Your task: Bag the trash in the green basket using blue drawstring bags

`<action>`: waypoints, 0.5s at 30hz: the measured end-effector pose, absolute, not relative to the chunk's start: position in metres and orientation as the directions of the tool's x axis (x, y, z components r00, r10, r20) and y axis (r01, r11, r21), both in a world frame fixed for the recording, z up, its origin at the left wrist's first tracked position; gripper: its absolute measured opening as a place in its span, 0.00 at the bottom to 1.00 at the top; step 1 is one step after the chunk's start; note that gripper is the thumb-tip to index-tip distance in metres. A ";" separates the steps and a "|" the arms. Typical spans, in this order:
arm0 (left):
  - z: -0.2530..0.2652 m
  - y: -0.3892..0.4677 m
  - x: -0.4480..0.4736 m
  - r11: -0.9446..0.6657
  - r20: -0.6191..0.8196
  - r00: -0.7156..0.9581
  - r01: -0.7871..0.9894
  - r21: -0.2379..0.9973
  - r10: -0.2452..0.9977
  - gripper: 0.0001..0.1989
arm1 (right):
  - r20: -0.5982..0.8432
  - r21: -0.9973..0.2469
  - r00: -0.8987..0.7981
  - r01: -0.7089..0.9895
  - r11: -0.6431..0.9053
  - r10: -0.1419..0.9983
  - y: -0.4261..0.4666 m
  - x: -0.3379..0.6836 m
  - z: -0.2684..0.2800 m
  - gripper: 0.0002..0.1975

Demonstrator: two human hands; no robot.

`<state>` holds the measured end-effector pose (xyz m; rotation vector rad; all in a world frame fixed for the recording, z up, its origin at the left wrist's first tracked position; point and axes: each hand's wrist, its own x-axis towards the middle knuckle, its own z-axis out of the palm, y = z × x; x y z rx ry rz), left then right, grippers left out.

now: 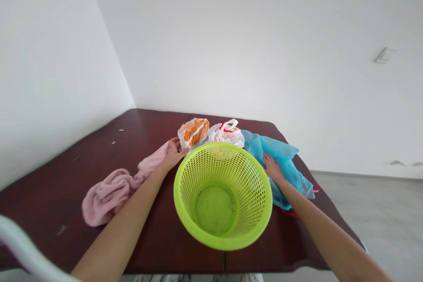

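A lime-green plastic basket (216, 240) with a perforated wall stands in front of me, its inside bare. My left hand (173, 155) reaches past its left side, thumb and fingers apart, touching or close to a crumpled white-and-orange plastic bag (194, 132). Under and beside that wrist lies a bunched pink cloth (110, 196), stretching toward the fingers. On the basket's right, my right hand (272, 168) rests with spread fingers on a light-blue plastic bag (280, 150) with red drawstrings. Behind the basket sits a white plastic bag (228, 134) with a red tie, its lower part hidden by the rim.
Everything lies on a dark red-brown wooden table (152, 251) with a wavy edge. White walls (231, 44) rise behind it and on the left. A blurred pale curved object (24, 251) crosses the lower left corner. Grey floor (373, 211) shows on the right.
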<state>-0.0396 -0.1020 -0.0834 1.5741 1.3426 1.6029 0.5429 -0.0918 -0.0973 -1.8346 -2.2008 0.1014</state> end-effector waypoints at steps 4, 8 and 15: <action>-0.090 -0.104 -0.035 -0.460 0.498 -0.208 0.206 0.864 0.842 0.60 | 0.159 -0.257 -0.146 0.949 0.184 0.976 -0.099 0.539 -0.086 0.34; -0.087 -0.108 -0.036 -0.537 0.570 -0.256 0.191 0.822 0.781 0.54 | 0.163 -0.291 -0.144 0.938 0.187 0.976 -0.104 0.532 -0.065 0.34; -0.084 -0.112 -0.041 -0.555 0.620 -0.288 0.281 0.783 0.730 0.51 | 0.279 -0.343 -0.130 0.912 0.224 0.952 -0.143 0.534 -0.022 0.41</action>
